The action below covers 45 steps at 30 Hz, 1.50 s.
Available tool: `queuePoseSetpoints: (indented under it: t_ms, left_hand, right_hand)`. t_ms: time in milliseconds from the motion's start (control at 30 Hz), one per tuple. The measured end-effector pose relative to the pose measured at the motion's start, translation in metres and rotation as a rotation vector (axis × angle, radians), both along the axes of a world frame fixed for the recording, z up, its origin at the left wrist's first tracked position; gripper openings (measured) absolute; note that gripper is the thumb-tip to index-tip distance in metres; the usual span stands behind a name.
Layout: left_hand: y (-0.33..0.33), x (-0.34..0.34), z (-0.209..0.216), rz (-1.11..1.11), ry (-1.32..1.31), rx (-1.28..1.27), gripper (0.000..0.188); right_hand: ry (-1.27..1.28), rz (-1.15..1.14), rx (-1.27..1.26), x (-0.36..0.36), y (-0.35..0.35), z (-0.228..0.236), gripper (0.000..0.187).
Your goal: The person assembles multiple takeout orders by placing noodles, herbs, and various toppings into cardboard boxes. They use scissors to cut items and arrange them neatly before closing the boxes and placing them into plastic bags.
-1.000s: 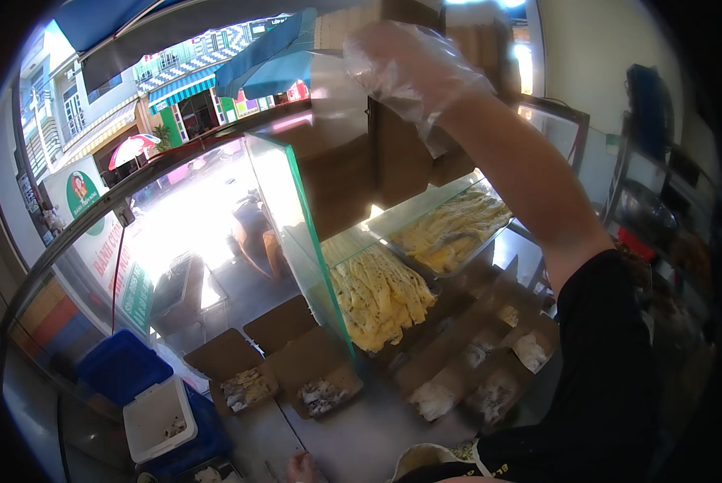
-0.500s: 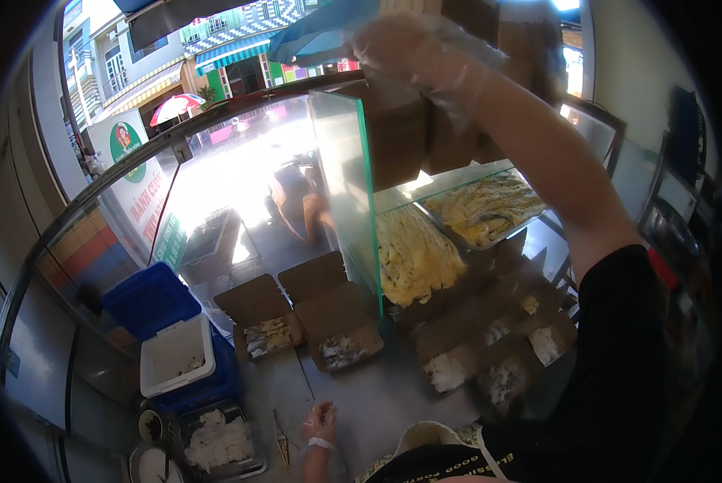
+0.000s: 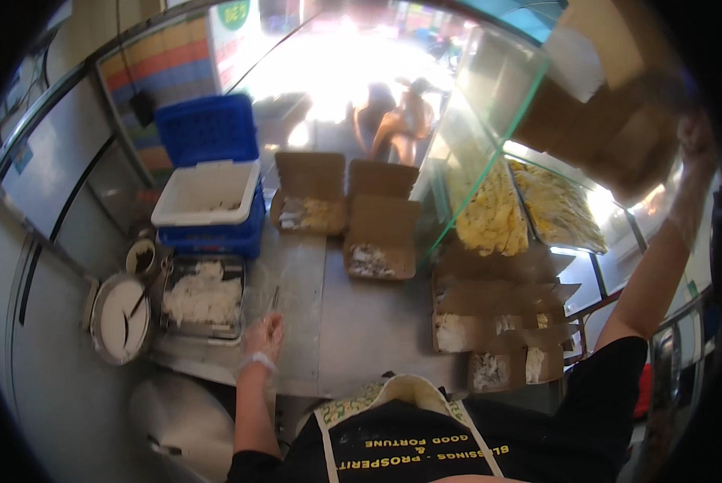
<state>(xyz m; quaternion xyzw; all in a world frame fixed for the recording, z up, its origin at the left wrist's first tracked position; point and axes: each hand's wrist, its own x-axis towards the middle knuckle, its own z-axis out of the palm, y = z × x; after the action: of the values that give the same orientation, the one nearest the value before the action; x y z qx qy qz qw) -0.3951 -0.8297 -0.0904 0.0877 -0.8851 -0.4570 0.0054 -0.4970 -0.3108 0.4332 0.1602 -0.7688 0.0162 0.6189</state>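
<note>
Head view: our right hand [image 3: 693, 157] grips overhead boxes [image 3: 618, 141], fingers blurred; left hand [image 3: 264, 334] rests flat on the worktop [image 3: 361, 322].

a blue crate [image 3: 208, 129] stands behind a white tub [image 3: 204, 193]. beside them a tray of white shreds [image 3: 204, 296], a round lid [image 3: 122, 318], and yellow food [image 3: 490, 213] behind glass.

Daylight blasts in at twelve o'clock, washing out the street (pure white glare). The raised right hand [image 3: 693, 137] at two o'clock smears; edges curve, corners black.
</note>
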Motion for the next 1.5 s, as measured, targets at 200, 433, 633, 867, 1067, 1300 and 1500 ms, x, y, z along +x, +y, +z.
queuePoseSetpoints:
  t_ms: [200,433,633,867,1067,1300,1500]
  left_hand:
    - [-0.055,0.027,-0.023,0.044,-0.006,-0.116,0.024]
    - [-0.103,0.031,-0.043,0.233,-0.015,-0.2,0.02]
    - [-0.176,-0.025,-0.071,0.235,0.051,-0.521,0.024]
    - [-0.202,-0.151,-0.105,-0.007,-0.248,-0.897,0.032]
    - [-0.213,-0.152,-0.089,-0.167,-0.262,-0.979,0.034]
    - [-0.253,-0.112,-0.019,0.331,-0.053,-0.741,0.037]
    - [-0.222,-0.095,0.063,0.476,0.222,-0.728,0.044]
  right_hand:
    - [-0.698,0.55,-0.44,0.04,-0.122,-0.216,0.022]
    - [-1.068,0.541,0.084,0.043,-0.191,-0.423,0.028]
    - [-0.981,0.398,0.149,0.028,-0.203,-0.433,0.035]
    - [-1.095,0.282,-0.012,0.058,-0.216,-0.462,0.038]
    - [-1.314,0.284,-0.171,0.105,-0.227,-0.51,0.037]
    - [-1.588,0.143,-0.424,0.121,-0.223,-0.535,0.053]
    - [-1.995,0.327,-0.464,0.079,-0.225,-0.528,0.043]
